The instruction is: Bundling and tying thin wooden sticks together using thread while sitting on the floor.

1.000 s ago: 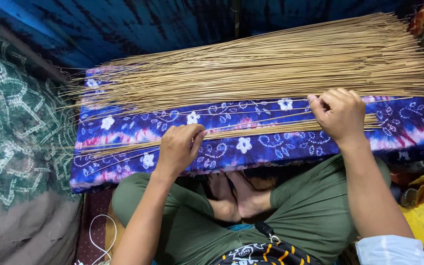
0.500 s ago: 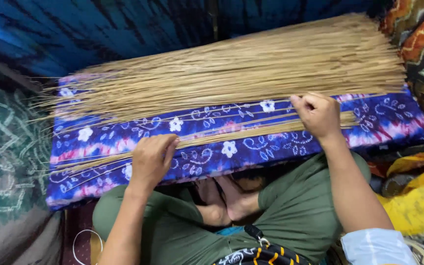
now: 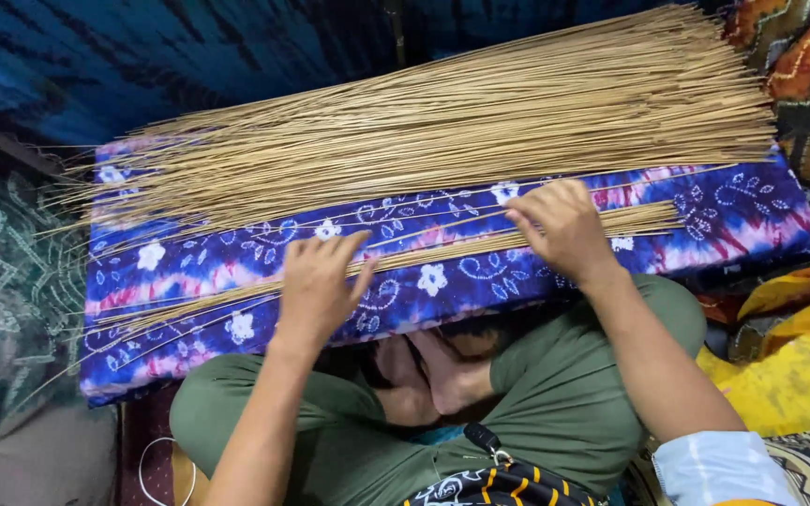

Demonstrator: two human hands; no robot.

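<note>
From my view the small sheaf of sticks [image 3: 442,251] lies on the blue patterned cushion [image 3: 761,220], long axis running left to right, tilted up toward the right. My left hand [image 3: 319,281] rests flat on it with fingers spread, gripping nothing; my right hand [image 3: 560,228] curls loosely over its right part. The large stick pile [image 3: 442,126] lies just beyond. No containers show.
</note>
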